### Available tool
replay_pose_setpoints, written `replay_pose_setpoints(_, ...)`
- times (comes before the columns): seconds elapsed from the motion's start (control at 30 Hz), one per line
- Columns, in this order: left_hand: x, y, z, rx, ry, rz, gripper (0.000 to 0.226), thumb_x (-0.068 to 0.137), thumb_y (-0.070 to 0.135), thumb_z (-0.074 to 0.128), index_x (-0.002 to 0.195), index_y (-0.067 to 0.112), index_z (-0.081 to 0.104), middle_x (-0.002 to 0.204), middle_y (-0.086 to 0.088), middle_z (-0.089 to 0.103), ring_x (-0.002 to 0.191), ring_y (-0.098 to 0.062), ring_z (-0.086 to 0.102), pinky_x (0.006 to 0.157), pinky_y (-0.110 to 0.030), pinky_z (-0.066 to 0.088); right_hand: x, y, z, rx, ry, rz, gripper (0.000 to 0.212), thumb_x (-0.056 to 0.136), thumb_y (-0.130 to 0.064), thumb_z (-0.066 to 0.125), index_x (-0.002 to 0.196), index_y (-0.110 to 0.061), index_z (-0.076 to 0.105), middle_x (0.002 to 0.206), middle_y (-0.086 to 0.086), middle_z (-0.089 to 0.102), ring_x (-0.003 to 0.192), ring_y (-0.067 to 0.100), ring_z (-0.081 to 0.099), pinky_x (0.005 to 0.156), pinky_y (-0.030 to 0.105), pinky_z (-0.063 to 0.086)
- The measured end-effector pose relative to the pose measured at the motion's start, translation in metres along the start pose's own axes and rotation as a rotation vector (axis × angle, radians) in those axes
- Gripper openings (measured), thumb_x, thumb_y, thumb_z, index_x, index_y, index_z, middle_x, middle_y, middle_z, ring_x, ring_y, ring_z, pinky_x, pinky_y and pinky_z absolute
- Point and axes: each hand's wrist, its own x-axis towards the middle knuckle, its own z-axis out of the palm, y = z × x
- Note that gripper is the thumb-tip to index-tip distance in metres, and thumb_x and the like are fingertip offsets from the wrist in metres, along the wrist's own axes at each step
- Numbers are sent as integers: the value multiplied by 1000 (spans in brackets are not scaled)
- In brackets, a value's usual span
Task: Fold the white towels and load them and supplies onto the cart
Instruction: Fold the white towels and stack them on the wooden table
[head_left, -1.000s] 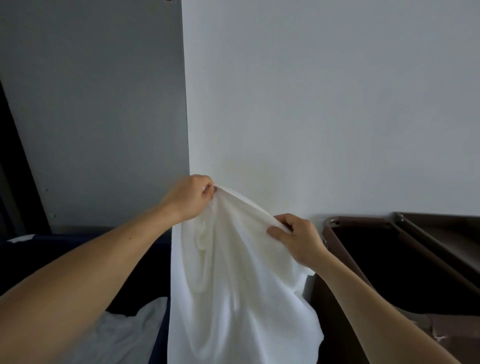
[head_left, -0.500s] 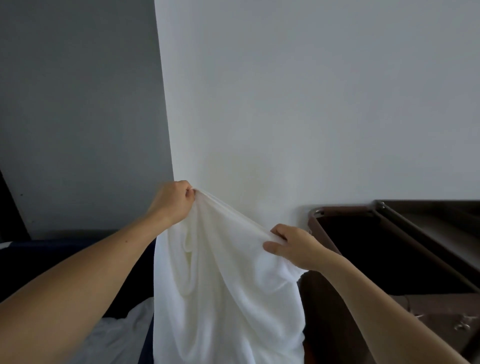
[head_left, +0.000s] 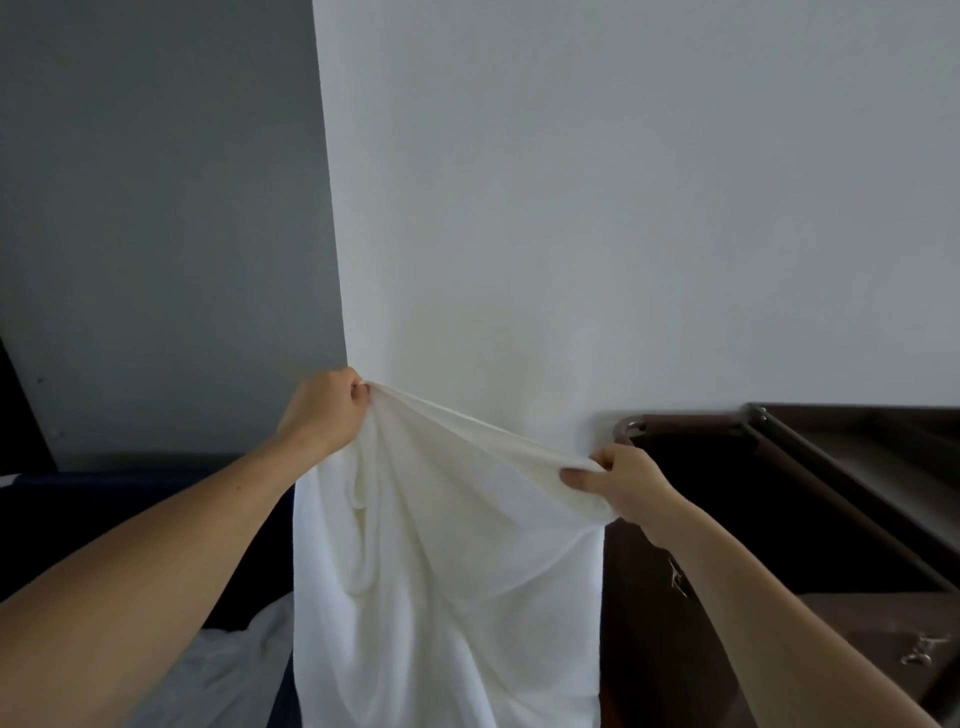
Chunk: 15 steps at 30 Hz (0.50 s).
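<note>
A white towel (head_left: 441, 571) of soft, nubbly terry hangs in the air in front of the wall corner, held up by its top edge. That edge runs as a rolled, slightly sagging band from the left hand (head_left: 324, 410) down to the right hand (head_left: 623, 483). Below it the cloth falls in long, loose vertical folds, with a deeper pocket of slack under the left hand, and drops out of sight at the bottom of the view.

The left hand is closed in a fist round the bunched upper corner. The right hand, lower, pinches the edge between thumb and curled fingers, with cloth gathered under its palm.

The wall (head_left: 623, 208) behind is smooth and matte white, meeting a flat grey panel (head_left: 156, 208) at a sharp vertical corner. To the right stands the cart (head_left: 810, 467), dark brown with straight rails and a rounded, shiny metal tube bend (head_left: 627, 425) at its near corner; its inside is dark. At lower left, crumpled white linen (head_left: 223, 670) lies in a dark blue bin (head_left: 130, 499).

Half a second ago the hands were closer together and the edge between them was shorter and more bunched. Now they have drawn apart, the right hand nearer the cart, and the edge is stretched longer.
</note>
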Motion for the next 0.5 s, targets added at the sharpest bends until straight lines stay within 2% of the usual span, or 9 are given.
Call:
replay_pose_setpoints(0.07, -2, -4, 3, 16, -7, -6, 29, 101, 22, 44, 90, 3, 63, 77, -9, 62, 76, -30, 59, 66, -36, 48, -6, 1, -3, 191, -160, 41, 31, 78, -36, 82, 84, -11, 65, 77, 2, 66, 69, 16, 60, 55, 23, 44)
replay_pose_setpoints(0.17, 0, -9, 3, 33, 1, -12, 30, 101, 22, 43, 90, 2, 62, 82, -12, 64, 77, -31, 58, 68, -37, 49, -16, 7, -12, 466, -517, 98, 27, 71, -24, 85, 76, -12, 61, 83, 6, 68, 80, 22, 66, 72, 34, 54)
replay_pose_setpoints(0.23, 0, -10, 4, 47, 2, -17, 30, 101, 22, 43, 91, 1, 62, 84, -15, 65, 78, -33, 58, 69, -37, 48, -16, 12, -16, 579, -593, 115, 26, 70, -10, 81, 70, -13, 55, 82, 9, 64, 83, 28, 65, 80, 42, 56)
replay_pose_setpoints(0.3, 0, -8, 5, 55, -5, -14, 30, 101, 21, 43, 92, 1, 63, 85, -16, 65, 79, -34, 58, 69, -38, 48, -12, 15, -9, 548, -487, 131, 28, 73, -1, 76, 68, -13, 52, 83, 11, 61, 84, 30, 64, 78, 44, 59)
replay_pose_setpoints(0.33, 0, -6, 7, 50, -10, -7, 30, 101, 22, 43, 92, 1, 63, 84, -15, 65, 78, -33, 59, 69, -38, 49, -8, 16, -3, 431, -359, 119, 27, 76, 2, 72, 70, -13, 50, 82, 10, 58, 80, 28, 62, 73, 41, 59)
replay_pose_setpoints(0.4, -2, -1, 10, 31, -20, 9, 29, 101, 22, 44, 92, 1, 62, 79, -13, 64, 75, -32, 60, 67, -39, 50, -1, 17, 6, 61, -55, 75, 21, 79, -2, 68, 78, -14, 51, 81, 5, 55, 73, 21, 56, 59, 33, 53)
replay_pose_setpoints(0.43, -2, 1, 11, 24, -25, 14, 29, 100, 22, 44, 90, 1, 62, 76, -12, 63, 73, -31, 60, 65, -39, 50, 1, 17, 8, -149, 37, 60, 19, 79, -7, 69, 85, -16, 53, 81, 1, 55, 72, 17, 55, 56, 28, 47)
replay_pose_setpoints(0.5, -2, 2, 12, 25, -33, 16, 29, 100, 22, 44, 87, 2, 60, 73, -10, 61, 71, -30, 59, 62, -38, 49, 3, 19, 10, -526, 73, 66, 24, 82, -17, 69, 101, -17, 54, 81, -3, 56, 69, 13, 58, 52, 22, 44)
